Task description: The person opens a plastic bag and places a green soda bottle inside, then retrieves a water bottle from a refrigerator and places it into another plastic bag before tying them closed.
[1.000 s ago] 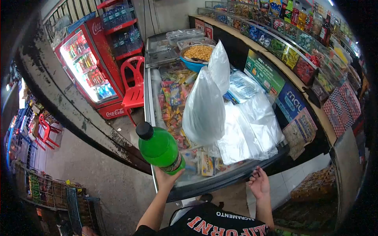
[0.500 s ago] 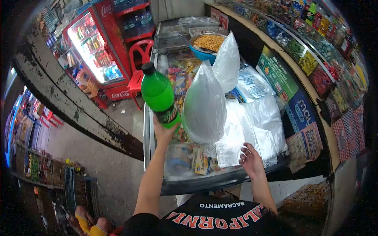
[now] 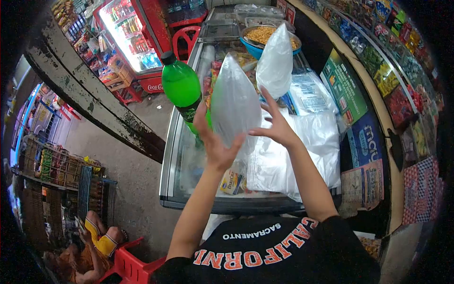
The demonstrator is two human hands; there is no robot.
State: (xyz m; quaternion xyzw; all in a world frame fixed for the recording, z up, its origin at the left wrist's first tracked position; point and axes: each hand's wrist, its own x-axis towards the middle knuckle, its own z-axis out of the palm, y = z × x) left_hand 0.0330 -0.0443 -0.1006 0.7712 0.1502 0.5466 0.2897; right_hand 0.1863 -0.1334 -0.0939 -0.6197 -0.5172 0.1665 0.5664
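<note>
A filled, pointed clear plastic bag (image 3: pixel 232 94) stands on the glass-topped freezer (image 3: pixel 187 184) between my hands. My left hand (image 3: pixel 216 146) is open at its lower left, thumb and fingers apart. On the bag's right, my right hand (image 3: pixel 279 124) is open too, with its fingers spread and its thumb close to the bag. A green soda bottle (image 3: pixel 181 85) with a black cap stands just left of the bag, its lower part partly hidden by my left hand. Behind my right hand is a second filled plastic bag (image 3: pixel 275 66). Flat plastic bags (image 3: pixel 312 146) lie under my right forearm.
A blue bowl (image 3: pixel 253 48) of brown food sits farther back, near metal trays (image 3: pixel 218 31). Packaged plastic bags (image 3: pixel 307 92) lie by the right-hand barrier. A red drinks fridge (image 3: pixel 152 38) and a red chair (image 3: pixel 182 42) stand beyond. A seated person (image 3: pixel 101 236) is at lower left.
My left hand has let go of the soda bottle and moved right to the plastic bag. My right hand has risen and come in toward the bag's other side. The view has shifted.
</note>
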